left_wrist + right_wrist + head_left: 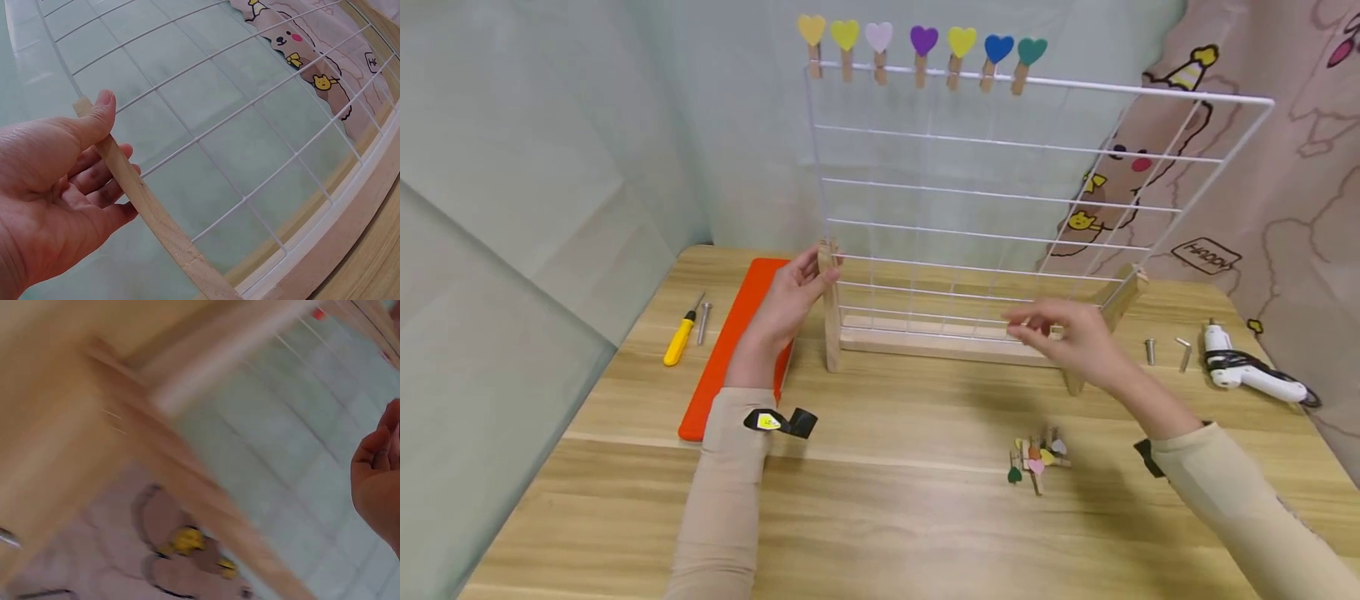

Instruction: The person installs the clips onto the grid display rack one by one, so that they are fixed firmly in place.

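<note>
Pale wood-grain surface (887, 517), set against a grey-green sheet (752, 125) along the back edge. Pink cloth (1300, 208) beyond the right back corner: cartoon bear in a party hat, small "HAPPY" sign.

Standing near the back edge: white wire grid (1150, 89) on a wooden base rail (887, 337) between left post (832, 325) and right post (1118, 296). Along the left part of its top wire, seven heart-topped clips (923, 42); left to right, orange-yellow, yellow-green, pale lilac, purple, yellow, blue, green.

Left hand (795, 292) holding the upper end of the left post, thumb to the near side, fingers bent round behind. Right hand (1067, 329) in front of the grid's lower right part, fingers loosely bent, only a narrow gap between thumb and fingertips. Right wrist view blurred.

Loose clip pile (1034, 457) on the surface, forward of the base rail, nearer the right edge than the left: green, orange, yellow, pink and pale hearts.

Toward the left edge: orange-red strip (739, 321), partly under the left forearm; beside it a long bolt (703, 323), then a yellow-handled screwdriver (680, 342). Toward the right edge: short bolt (1150, 352), bent metal key (1185, 354), white pistol-shaped tool (1270, 383) wrapped in black cord.
</note>
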A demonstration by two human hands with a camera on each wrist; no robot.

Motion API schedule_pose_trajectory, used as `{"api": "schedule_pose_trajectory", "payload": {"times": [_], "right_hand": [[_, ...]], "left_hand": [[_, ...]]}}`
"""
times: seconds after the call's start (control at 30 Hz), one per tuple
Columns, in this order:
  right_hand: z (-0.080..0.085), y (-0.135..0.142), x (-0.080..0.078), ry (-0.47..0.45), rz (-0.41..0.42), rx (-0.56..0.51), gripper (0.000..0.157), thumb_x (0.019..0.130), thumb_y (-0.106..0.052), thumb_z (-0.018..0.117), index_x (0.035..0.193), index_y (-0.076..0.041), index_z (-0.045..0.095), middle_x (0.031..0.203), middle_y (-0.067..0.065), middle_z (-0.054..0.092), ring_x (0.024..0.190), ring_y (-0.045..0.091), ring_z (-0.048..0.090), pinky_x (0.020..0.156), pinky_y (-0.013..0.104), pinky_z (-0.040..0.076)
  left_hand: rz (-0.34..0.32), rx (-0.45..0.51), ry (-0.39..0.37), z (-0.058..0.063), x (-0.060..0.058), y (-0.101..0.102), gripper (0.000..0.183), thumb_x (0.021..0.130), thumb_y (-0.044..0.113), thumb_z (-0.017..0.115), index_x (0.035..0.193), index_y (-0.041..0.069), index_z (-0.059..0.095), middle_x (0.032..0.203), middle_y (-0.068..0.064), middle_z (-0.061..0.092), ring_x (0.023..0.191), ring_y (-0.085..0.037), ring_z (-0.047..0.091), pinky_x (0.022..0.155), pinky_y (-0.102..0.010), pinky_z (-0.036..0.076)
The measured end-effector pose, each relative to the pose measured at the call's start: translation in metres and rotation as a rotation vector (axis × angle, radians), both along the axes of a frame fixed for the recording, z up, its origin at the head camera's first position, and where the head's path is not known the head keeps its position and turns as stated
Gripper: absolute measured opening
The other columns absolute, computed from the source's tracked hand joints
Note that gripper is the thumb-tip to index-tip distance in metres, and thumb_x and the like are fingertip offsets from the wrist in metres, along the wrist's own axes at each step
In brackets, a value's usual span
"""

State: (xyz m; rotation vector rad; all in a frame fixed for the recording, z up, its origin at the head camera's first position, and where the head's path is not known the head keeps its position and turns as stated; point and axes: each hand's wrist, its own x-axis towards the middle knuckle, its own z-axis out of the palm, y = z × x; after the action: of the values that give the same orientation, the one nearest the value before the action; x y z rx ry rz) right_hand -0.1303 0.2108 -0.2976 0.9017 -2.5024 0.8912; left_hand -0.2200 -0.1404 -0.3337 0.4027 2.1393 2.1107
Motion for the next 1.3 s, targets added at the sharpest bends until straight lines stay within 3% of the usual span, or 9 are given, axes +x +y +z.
{"api": "schedule_pose_trajectory", "payload": {"times": [0.13, 0.3, 0.47, 0.7, 1.0, 1.3], "right_hand": [[-0.043, 0.025, 0.015, -0.205, -0.038, 0.091, 0.02, 0.078, -0.011, 0.064, 0.098, -0.012, 0.065, 0.08, -0.005, 0.063, 0.063, 0.004, 0.052, 0.05, 0.019, 0.043], [-0.064, 0.057, 0.035, -0.339, -0.076, 0.181, 0.025, 0.075, -0.009, 0.066, 0.1, -0.005, 0.063, 0.076, -0.006, 0.06, 0.066, 0.004, 0.053, 0.054, 0.021, 0.046], [-0.076, 0.075, 0.051, -0.368, -0.014, 0.248, 0.02, 0.073, -0.007, 0.067, 0.091, -0.015, 0.066, 0.08, -0.01, 0.063, 0.068, 0.0, 0.053, 0.056, 0.019, 0.045], [-0.084, 0.072, 0.055, -0.186, 0.149, 0.285, 0.024, 0.068, -0.014, 0.072, 0.092, -0.016, 0.066, 0.087, -0.007, 0.064, 0.076, 0.005, 0.059, 0.064, 0.021, 0.049], [-0.078, 0.072, 0.051, -0.39, 0.187, 0.324, 0.018, 0.069, -0.017, 0.071, 0.085, -0.017, 0.064, 0.083, -0.008, 0.062, 0.07, 0.003, 0.054, 0.06, 0.021, 0.048], [-0.086, 0.076, 0.056, -0.328, 0.174, 0.336, 0.018, 0.067, -0.016, 0.073, 0.081, -0.018, 0.062, 0.076, -0.011, 0.056, 0.065, 0.001, 0.05, 0.054, 0.018, 0.045]], "left_hand": [[0.003, 0.008, 0.007, -0.001, 0.0, -0.003, 0.054, 0.081, 0.028, 0.058, 0.131, 0.021, 0.039, 0.131, 0.0, 0.042, 0.12, -0.013, 0.038, 0.1, -0.034, 0.03], [0.004, 0.028, 0.0, -0.001, 0.0, -0.004, 0.058, 0.08, 0.029, 0.059, 0.133, 0.02, 0.036, 0.131, -0.001, 0.042, 0.12, -0.012, 0.039, 0.1, -0.032, 0.03], [0.012, 0.05, -0.008, -0.002, 0.0, -0.005, 0.057, 0.081, 0.026, 0.058, 0.133, 0.016, 0.036, 0.13, -0.004, 0.043, 0.119, -0.013, 0.039, 0.1, -0.031, 0.03], [0.011, 0.056, -0.016, -0.003, 0.0, -0.005, 0.06, 0.08, 0.028, 0.059, 0.133, 0.017, 0.035, 0.13, -0.004, 0.043, 0.119, -0.013, 0.039, 0.1, -0.031, 0.03], [-0.003, 0.05, -0.027, -0.003, 0.001, -0.001, 0.059, 0.079, 0.03, 0.059, 0.133, 0.018, 0.036, 0.13, -0.001, 0.043, 0.119, -0.011, 0.039, 0.101, -0.031, 0.029], [-0.013, 0.035, -0.014, -0.001, 0.0, 0.0, 0.059, 0.079, 0.031, 0.059, 0.133, 0.019, 0.036, 0.132, 0.001, 0.041, 0.121, -0.01, 0.036, 0.102, -0.031, 0.028]]}}
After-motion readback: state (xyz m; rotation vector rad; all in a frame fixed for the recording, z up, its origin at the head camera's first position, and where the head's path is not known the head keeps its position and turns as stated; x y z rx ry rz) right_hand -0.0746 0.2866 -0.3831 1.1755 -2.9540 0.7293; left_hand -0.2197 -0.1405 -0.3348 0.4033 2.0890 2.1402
